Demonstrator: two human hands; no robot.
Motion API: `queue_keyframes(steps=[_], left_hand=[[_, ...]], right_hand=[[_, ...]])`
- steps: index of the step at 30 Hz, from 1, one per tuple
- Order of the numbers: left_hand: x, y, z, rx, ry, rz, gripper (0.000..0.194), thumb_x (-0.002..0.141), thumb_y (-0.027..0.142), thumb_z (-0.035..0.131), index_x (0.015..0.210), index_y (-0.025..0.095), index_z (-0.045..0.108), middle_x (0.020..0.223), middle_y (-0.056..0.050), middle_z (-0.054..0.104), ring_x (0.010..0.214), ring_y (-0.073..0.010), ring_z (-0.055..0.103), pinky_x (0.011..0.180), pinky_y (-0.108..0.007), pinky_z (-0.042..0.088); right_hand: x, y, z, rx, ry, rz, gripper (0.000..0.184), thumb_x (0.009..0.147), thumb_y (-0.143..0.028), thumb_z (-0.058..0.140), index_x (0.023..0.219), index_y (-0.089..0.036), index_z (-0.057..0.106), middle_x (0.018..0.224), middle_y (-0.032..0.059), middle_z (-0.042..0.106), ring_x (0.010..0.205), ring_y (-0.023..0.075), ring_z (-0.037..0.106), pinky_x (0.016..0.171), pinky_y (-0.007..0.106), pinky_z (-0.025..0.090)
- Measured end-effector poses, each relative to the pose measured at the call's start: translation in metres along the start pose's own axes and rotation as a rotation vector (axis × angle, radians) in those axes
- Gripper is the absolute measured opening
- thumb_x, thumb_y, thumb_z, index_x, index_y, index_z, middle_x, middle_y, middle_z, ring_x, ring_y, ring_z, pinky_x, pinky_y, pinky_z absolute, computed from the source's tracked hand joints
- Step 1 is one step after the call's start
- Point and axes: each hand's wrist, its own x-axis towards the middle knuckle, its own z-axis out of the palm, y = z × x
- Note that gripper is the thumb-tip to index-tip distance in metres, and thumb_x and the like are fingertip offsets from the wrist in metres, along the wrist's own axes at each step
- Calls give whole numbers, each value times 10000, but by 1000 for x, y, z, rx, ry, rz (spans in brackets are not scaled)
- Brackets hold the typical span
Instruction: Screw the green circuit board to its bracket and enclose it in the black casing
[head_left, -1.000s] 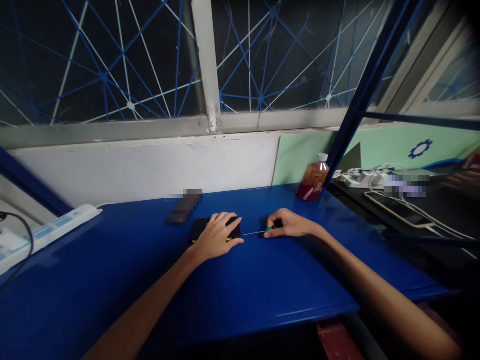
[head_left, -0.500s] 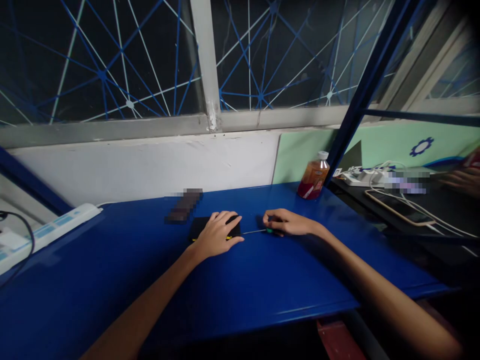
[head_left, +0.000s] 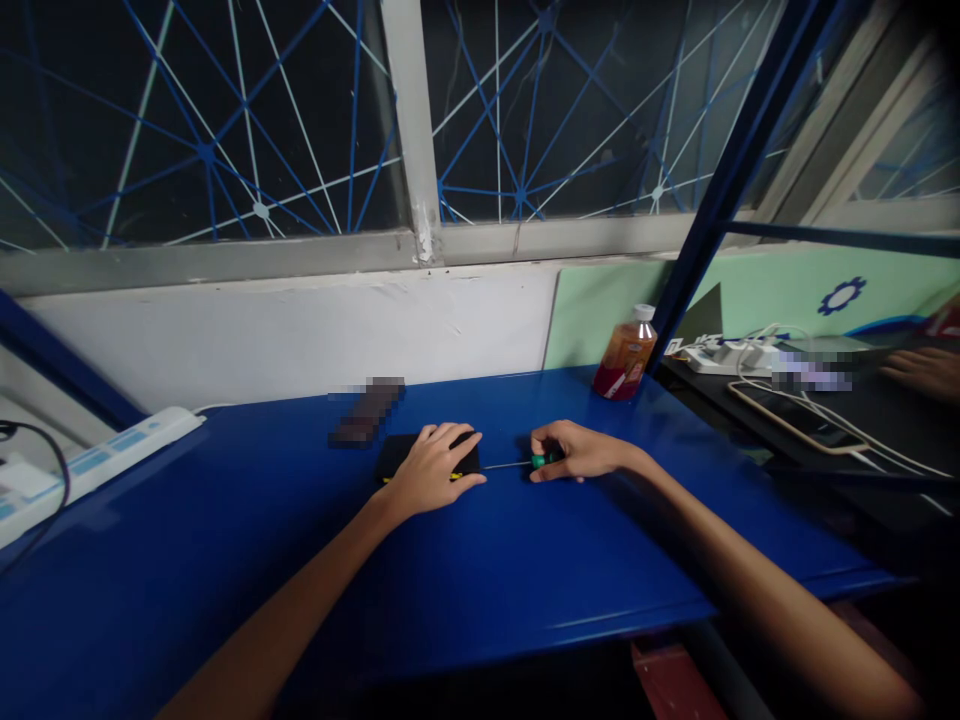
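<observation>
1. Here my left hand point(head_left: 437, 468) hides much of the black box point(head_left: 396, 456)
2. My right hand point(head_left: 583, 450) masks much of the green handle point(head_left: 538, 461), and the tip of its thin shaft point(head_left: 508, 465) is too fine to read against the box
3. Behind, a dark slab point(head_left: 369, 412) dissolves into pixel blocks
4. Far right, a co-worker's hand point(head_left: 924, 371) blurs and runs off the edge
5. Left edge slices the white power strip point(head_left: 112, 468)

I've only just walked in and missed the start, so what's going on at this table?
Someone's left hand rests spread over a flat black item with a bit of yellow on the blue table. The right hand has its fingers around a green-handled tool, perhaps a screwdriver. Its thin shaft points to the item's right edge; whether it engages anything there is too small to tell.
</observation>
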Motion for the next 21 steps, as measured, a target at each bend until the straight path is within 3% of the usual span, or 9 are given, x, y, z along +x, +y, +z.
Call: queue_keyframes(steps=[3,8,14,21], left_hand=[[0,1,-1,-5,0,-1,530,886,519,505,1326,226,470,1297,-118,526,1187,-295,466,957,-473,367],[1,1,-2,-3,-3,-6,529,885,516,511,1320,216,480,1299,-121,527,1189,-294,466,963,-468,363],[0,1,-1,-9,2,-2,535,888,526,498,1335,233,465,1301,-120,527,1183,-298,471,954,-475,366],[0,0,-1,1,-9,-5,529,893,533,486,1329,234,464,1303,-109,527,1187,-290,468,957,-471,366]], right_hand=[[0,-2,2,7,24,-29,382,695,-467,721,862,-155,577,631,-34,536,512,82,447,480,208,326],[1,-1,-2,7,26,-52,399,859,-523,506,857,-141,622,653,1,559,551,98,465,513,222,335],[1,4,-4,-155,46,-39,433,734,-570,633,647,-147,611,555,-49,456,508,71,327,496,219,262],[1,2,1,-27,-34,37,423,686,-569,694,744,-169,567,580,-42,517,468,75,415,461,214,303]])
